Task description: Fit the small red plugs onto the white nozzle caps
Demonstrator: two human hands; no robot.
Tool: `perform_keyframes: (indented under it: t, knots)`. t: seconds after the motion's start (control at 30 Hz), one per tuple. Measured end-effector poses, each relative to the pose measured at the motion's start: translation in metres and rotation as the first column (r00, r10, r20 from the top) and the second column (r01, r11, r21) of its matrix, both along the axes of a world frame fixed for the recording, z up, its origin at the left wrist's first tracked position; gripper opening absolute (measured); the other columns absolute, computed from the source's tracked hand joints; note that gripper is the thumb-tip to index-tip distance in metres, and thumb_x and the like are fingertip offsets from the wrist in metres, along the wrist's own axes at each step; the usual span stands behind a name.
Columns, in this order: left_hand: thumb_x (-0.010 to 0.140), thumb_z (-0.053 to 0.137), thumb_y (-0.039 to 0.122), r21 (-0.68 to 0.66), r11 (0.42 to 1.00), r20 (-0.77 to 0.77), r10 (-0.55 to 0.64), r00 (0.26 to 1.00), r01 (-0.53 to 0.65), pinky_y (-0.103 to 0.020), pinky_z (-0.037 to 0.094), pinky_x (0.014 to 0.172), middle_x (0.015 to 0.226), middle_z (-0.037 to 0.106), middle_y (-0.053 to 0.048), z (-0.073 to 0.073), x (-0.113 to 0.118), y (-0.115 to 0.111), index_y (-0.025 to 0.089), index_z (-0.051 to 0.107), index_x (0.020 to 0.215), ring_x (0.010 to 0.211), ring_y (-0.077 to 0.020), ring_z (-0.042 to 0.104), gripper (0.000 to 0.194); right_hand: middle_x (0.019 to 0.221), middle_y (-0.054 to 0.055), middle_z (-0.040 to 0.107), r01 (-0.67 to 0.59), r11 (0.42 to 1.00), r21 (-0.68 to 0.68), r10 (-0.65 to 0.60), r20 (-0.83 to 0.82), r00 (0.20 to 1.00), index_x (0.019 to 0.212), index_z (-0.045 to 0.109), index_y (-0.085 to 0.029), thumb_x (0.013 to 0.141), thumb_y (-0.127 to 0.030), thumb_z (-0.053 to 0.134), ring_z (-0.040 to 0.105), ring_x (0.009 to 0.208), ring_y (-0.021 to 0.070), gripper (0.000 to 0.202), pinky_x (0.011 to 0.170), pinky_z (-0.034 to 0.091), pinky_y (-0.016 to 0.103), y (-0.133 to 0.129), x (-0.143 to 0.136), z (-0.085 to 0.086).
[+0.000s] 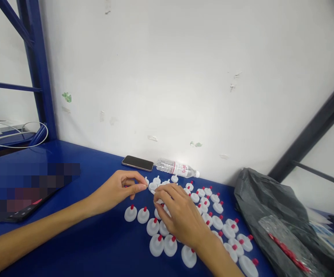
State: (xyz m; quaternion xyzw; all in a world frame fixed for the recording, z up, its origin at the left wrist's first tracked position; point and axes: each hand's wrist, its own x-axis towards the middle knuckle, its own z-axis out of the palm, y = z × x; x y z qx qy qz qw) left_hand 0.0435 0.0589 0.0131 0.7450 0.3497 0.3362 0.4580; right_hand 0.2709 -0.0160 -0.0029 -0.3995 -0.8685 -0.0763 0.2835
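Note:
My left hand (128, 186) is closed, thumb and index finger pinched beside the white lids at the back. What sits in the pinch is too small to make out; a speck of red shows at its curled fingers. My right hand (181, 213) hovers over the group with curled fingers, thumb close to index finger; anything held there is hidden. Around it lie many round white nozzle lids (157, 245) with red tips. Behind the hands, several lids have plain white nozzles, such as one lid (174, 178) by the bottle.
A phone (138, 163) and a clear plastic bottle (176, 168) lie along the wall. On the right, a dark grey plastic bag (270, 207) carries a clear bag of red pieces (289, 252). A dark, partly blurred object (31, 202) rests on the blue table (77, 250).

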Motion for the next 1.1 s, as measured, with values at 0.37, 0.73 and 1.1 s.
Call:
perform_keyframes:
  t: [0.37,0.73,1.1]
  knots:
    - [0.087,0.073,0.049,-0.053,0.997,-0.038,-0.057,0.998,0.055,-0.02,0.04,0.051,0.052,0.064,0.006,-0.004,0.002,-0.005,0.021,0.073,0.093,0.049,-0.0109,0.062,0.028,0.106,0.004,0.069,-0.042,0.999,0.025,0.042,0.007,0.999,0.102,0.059,-0.021,0.099,-0.011,0.053,0.059,0.099,0.0212,0.011,0.087,0.049,0.037,-0.001,-0.005,0.006]
    - [0.086,0.072,0.054,-0.05,0.998,-0.087,-0.045,0.995,0.041,-0.02,0.038,0.05,0.049,0.061,0.006,-0.004,0.0,-0.01,0.02,0.074,0.096,0.05,-0.0113,0.059,0.035,0.112,0.006,0.069,-0.129,0.992,0.012,0.128,-0.203,0.971,0.113,0.062,-0.022,0.097,-0.011,0.059,0.062,0.106,0.0215,0.02,0.093,0.054,0.037,-0.004,-0.01,0.002]
    - [0.086,0.074,0.05,-0.051,0.998,-0.037,-0.031,0.999,0.029,-0.023,0.045,0.056,0.055,0.066,0.005,0.001,-0.001,-0.008,0.021,0.071,0.1,0.054,-0.014,0.065,0.032,0.1,0.0,0.078,-0.179,0.89,-0.418,-0.188,-0.696,0.693,0.115,0.076,-0.028,0.083,-0.03,0.081,0.071,0.087,0.0174,0.032,0.089,0.059,0.034,0.001,-0.015,0.005]
